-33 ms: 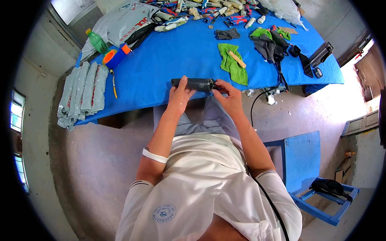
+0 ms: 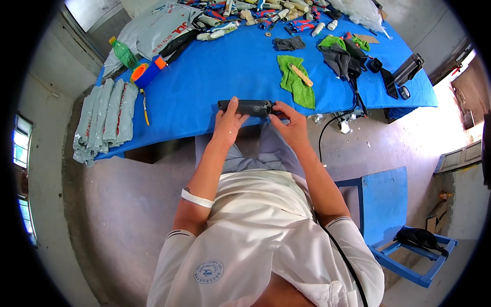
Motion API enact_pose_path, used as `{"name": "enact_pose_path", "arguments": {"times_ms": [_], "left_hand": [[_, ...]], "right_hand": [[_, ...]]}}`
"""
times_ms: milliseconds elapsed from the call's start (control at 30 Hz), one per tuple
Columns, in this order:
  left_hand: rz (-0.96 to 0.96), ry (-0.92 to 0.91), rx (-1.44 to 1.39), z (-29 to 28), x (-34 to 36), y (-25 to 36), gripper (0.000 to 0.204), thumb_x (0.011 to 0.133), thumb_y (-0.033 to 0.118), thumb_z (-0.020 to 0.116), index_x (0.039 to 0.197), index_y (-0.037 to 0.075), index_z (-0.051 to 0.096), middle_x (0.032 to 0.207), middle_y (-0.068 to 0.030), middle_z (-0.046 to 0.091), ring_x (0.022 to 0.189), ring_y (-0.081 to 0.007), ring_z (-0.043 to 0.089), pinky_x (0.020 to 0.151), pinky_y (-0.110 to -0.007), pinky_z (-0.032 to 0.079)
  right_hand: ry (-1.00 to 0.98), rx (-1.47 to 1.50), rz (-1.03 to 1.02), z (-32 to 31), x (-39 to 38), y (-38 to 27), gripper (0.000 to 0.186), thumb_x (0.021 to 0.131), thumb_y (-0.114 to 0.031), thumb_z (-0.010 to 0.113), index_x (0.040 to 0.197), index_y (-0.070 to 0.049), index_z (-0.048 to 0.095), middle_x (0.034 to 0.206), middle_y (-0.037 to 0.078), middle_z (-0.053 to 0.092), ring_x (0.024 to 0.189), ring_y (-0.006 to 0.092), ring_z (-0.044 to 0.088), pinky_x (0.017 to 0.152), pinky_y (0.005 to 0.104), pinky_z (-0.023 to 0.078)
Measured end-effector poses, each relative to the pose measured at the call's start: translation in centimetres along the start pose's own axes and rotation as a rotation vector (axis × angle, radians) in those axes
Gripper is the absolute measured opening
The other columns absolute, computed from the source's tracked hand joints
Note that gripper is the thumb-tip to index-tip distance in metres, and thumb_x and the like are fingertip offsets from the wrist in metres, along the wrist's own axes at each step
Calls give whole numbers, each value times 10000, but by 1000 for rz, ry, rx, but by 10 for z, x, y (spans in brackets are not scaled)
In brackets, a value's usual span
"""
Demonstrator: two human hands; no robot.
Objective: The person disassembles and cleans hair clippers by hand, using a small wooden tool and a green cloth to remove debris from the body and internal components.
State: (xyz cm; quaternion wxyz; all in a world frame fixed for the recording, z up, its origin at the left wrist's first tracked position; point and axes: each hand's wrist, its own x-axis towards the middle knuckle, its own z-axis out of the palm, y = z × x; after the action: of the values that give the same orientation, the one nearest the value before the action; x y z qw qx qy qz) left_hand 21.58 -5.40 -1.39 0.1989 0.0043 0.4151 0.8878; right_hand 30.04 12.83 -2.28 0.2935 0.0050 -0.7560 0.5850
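Near the front edge of the blue table, my left hand grips the left part of a black cylindrical device, thumb on top and fingers curled around it. My right hand holds the same device at its right end, where a small dark part sticks out. The device lies horizontal between both hands, with a small round mark on its side. A green cloth with a pale stick on it lies just beyond my right hand.
Folded grey packages, an orange-and-blue tool and a green bottle are at the left. Piled gloves cover the back. Black gear with cables sits at the right. A blue chair stands right of me.
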Motion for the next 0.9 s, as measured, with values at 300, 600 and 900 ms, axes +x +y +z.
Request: {"name": "enact_pose_path", "arguments": {"times_ms": [300, 600, 900], "left_hand": [[-1, 23, 18, 3, 0, 1, 617, 894, 340, 726, 1192, -80, 386, 1218, -191, 506, 1196, -311, 553, 1075, -487, 452], [10, 46, 13, 6, -1, 0, 569, 910, 321, 708, 1194, -62, 398, 1215, -181, 511, 1193, -308, 555, 1069, -484, 459], [25, 34, 10, 1, 1, -3, 531, 916, 316, 703, 1177, -46, 417, 1195, -167, 522, 1182, -301, 561, 1062, -482, 465]], "right_hand": [[86, -518, -348, 15, -4, 0, 202, 743, -53, 736, 927, -29, 656, 1173, 204, 651, 973, 363, 652, 818, 407, 551], [124, -490, -231, 26, -4, -7, 165, 742, -24, 693, 880, -8, 604, 1189, 235, 623, 1024, 401, 612, 853, 446, 515], [15, -238, -108, 17, 4, 1, 122, 775, 4, 652, 884, 11, 600, 1263, 203, 605, 982, 291, 643, 822, 344, 516]]}}
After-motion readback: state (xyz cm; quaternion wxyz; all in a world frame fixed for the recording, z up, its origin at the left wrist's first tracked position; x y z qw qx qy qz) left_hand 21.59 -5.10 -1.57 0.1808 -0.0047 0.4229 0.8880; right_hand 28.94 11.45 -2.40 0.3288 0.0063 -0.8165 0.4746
